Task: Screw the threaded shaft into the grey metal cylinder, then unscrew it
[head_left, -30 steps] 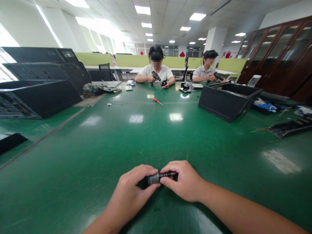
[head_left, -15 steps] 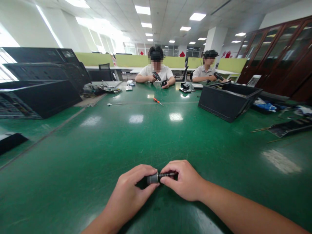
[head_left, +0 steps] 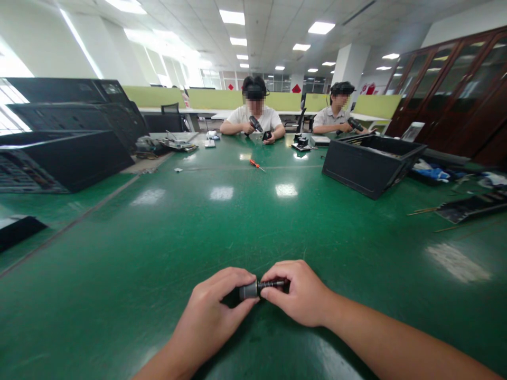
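Note:
Between the thumb and fingers of my left hand [head_left: 217, 303] is a short grey cylinder [head_left: 249, 290], lying sideways low over the green table. From its right end runs a thin dark ribbed shaft [head_left: 271, 284], perhaps a coil or thread. My right hand [head_left: 303, 293] is closed around that shaft, with thumb and fingertips by the cylinder's end. The shaft's far end disappears into my right palm. I cannot tell whether cylinder and shaft are one piece.
An orange screwdriver [head_left: 256, 165] lies on the green table [head_left: 198, 221] ahead. A black metal case [head_left: 352, 166] stands at the right, larger black cases [head_left: 95, 163] at the left. Across the table, two people [head_left: 253, 116] hold power drills [head_left: 255, 124].

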Motion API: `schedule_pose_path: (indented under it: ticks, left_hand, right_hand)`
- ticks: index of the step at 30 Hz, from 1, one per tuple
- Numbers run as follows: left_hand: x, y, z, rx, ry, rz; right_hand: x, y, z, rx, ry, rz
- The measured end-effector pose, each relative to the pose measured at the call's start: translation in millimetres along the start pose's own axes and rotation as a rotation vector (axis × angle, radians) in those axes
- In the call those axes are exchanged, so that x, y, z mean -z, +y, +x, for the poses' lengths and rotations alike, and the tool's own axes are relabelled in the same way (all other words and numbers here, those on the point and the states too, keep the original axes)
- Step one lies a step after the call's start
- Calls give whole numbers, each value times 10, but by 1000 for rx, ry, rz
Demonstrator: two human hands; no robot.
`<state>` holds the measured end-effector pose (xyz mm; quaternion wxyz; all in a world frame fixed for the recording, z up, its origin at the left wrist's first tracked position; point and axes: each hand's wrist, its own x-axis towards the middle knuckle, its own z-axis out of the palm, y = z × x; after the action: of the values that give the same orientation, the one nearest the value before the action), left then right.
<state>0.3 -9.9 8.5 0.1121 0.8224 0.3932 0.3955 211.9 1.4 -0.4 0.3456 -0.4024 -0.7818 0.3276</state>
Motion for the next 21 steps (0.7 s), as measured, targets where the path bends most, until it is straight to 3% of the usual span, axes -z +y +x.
schedule_pose_path:
  ticks: [21]
  left_hand:
    - [27,-15,-14,-12,16,45]
  right_hand:
    - [9,-26,0,-34,19,16]
